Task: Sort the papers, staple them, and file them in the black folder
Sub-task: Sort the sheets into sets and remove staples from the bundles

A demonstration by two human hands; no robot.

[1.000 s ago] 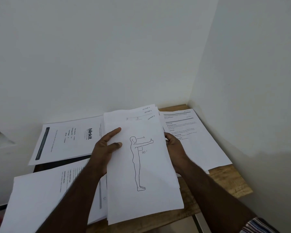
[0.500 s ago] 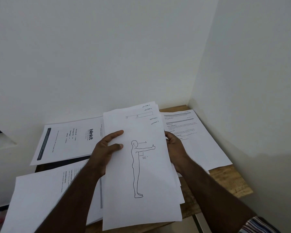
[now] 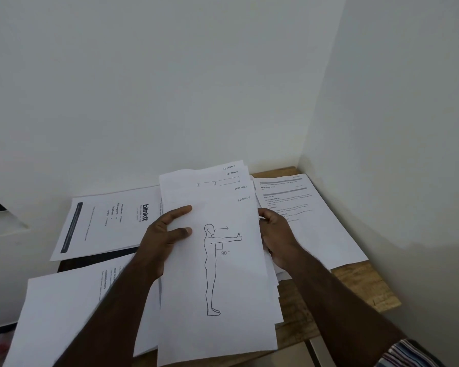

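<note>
I hold a fanned stack of white sheets (image 3: pixel 231 260) above the wooden table (image 3: pixel 361 290). Its top sheet shows a line drawing of a standing figure with an arm raised at 90°. Handwritten section labels show on the stepped upper right corners. My left hand (image 3: pixel 164 234) grips the stack's left edge, thumb and forefinger on the top sheet. My right hand (image 3: pixel 276 237) grips the right edge, fingers behind the sheets. A black folder (image 3: pixel 96 259) lies on the table, mostly covered by papers.
A "blinkit" printed sheet (image 3: pixel 112 221) lies at the back left over the folder. Another text sheet pile (image 3: pixel 64 313) covers the near left. A printed document (image 3: pixel 310 218) lies at the right by the corner wall. White walls close the back and right.
The top sheet with the figure has slid down toward me, exposing more section labels on the sheets under it. Both hands stay at the stack's edges.
</note>
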